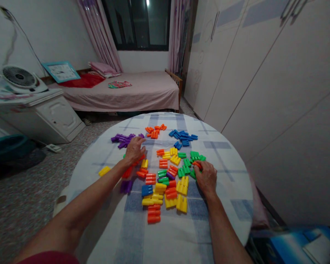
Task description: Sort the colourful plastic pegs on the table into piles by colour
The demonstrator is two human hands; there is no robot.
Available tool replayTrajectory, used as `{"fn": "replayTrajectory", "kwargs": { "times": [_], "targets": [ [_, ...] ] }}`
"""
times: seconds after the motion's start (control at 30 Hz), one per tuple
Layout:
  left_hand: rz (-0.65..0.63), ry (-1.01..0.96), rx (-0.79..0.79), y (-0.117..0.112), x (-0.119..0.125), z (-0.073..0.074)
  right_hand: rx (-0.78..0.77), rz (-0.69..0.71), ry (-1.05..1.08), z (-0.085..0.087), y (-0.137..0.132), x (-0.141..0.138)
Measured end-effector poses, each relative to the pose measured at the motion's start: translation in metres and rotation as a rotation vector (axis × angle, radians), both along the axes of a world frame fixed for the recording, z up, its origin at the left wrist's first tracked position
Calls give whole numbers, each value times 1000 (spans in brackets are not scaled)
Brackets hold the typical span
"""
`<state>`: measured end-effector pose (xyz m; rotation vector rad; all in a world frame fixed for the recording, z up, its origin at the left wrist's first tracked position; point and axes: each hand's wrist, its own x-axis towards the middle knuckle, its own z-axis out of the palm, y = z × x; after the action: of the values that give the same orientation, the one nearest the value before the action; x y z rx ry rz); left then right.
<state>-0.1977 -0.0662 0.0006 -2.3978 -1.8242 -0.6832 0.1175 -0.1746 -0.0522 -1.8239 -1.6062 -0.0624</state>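
My left hand (pixel 135 150) hovers at the near right edge of a pile of purple plastic blocks (pixel 123 139), its fingers apart and close to a purple piece. I see nothing held in it. Beneath that wrist lie orange-red blocks (pixel 127 172), partly hidden by the arm. My right hand (pixel 207 176) is closed on an orange block (pixel 197 165) beside the green blocks (pixel 184 168). Between the hands spreads a mixed group of ribbed blocks, among them yellow ones (pixel 182 186), a blue one (pixel 147 190) and orange ones (pixel 154 214).
A round table with a checked cloth (pixel 104 223) carries everything. Orange (pixel 154 132) and blue (pixel 183 136) piles lie toward its far side, a yellow block (pixel 104 171) at left. Beyond are a bed (pixel 148 88), a cabinet (pixel 57 117) with a fan (pixel 20 77), and a wardrobe (pixel 264 80).
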Motion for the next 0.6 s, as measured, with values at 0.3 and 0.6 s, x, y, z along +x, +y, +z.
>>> {"fn": "replayTrajectory", "kwargs": {
  "times": [0.3, 0.6],
  "targets": [
    [-570, -30, -291, -87, 68, -6, 5, 3, 8, -1, 0, 0],
    [-594, 11, -346, -82, 77, -4, 4, 16, 19, -4, 1, 1]
  ]
}}
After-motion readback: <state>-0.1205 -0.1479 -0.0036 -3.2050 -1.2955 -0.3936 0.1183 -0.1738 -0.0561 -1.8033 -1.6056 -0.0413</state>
